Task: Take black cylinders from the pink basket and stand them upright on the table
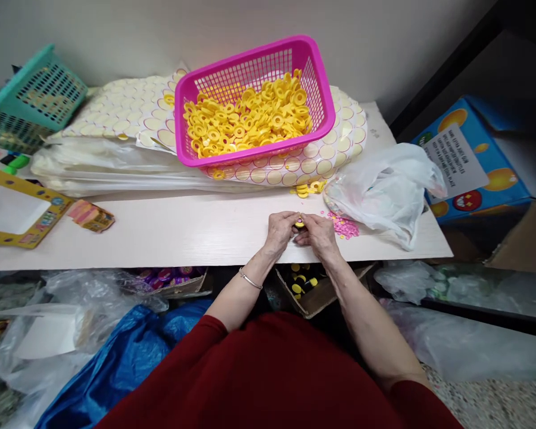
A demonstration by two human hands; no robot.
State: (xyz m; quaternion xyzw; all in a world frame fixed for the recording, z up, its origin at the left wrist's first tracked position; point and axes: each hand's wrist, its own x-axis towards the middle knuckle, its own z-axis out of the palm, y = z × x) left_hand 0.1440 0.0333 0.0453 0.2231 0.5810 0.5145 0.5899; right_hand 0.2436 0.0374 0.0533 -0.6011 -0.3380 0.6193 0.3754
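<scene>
1. Centrally: ring sits at table edge, pinched from both sides.
2. Left hand, right hand: fingertips clamped on ring, equally near.
3. Pink discs lie just right.

Dark red top; silver bracelet, left wrist.

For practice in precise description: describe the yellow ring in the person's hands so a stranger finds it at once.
On the white table, look in front of the pink basket to the near edge, where the left hand and right hand meet. The yellow ring is pinched between their fingertips, the only one held rather than lying loose.
</scene>
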